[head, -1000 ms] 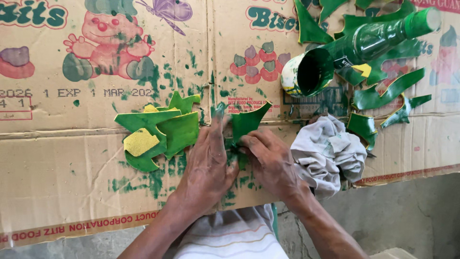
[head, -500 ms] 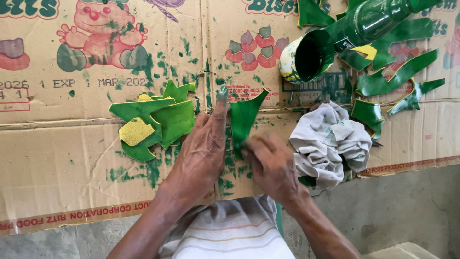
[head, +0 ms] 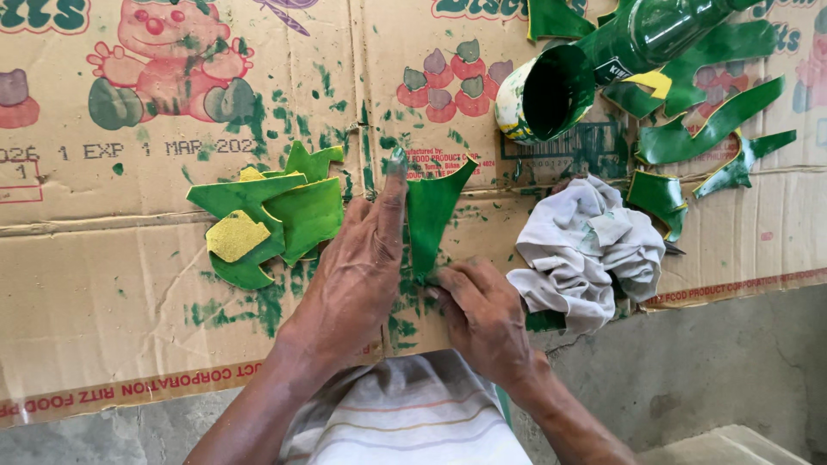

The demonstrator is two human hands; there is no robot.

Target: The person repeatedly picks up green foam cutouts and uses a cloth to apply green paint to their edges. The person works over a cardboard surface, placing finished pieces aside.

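A green leaf-shaped cut piece [head: 433,217] lies on the flattened cardboard sheet [head: 103,284]. My left hand [head: 353,275] lies flat beside it, its paint-tipped index finger stretched along the piece's left edge. My right hand [head: 482,314] pinches the piece's lower end with curled fingers. A pile of green and yellow cut pieces [head: 267,220] lies just left of my left hand.
A crumpled grey cloth [head: 590,250] lies right of my right hand. Behind it are a paint-smeared can on its side [head: 538,99], a green bottle [head: 663,30] and several curved green strips [head: 715,129]. Bare concrete floor [head: 732,362] begins at the cardboard's near edge.
The view has shifted slightly. My left index finger has stretched further up along the leaf piece; my right hand has stayed at its lower end.
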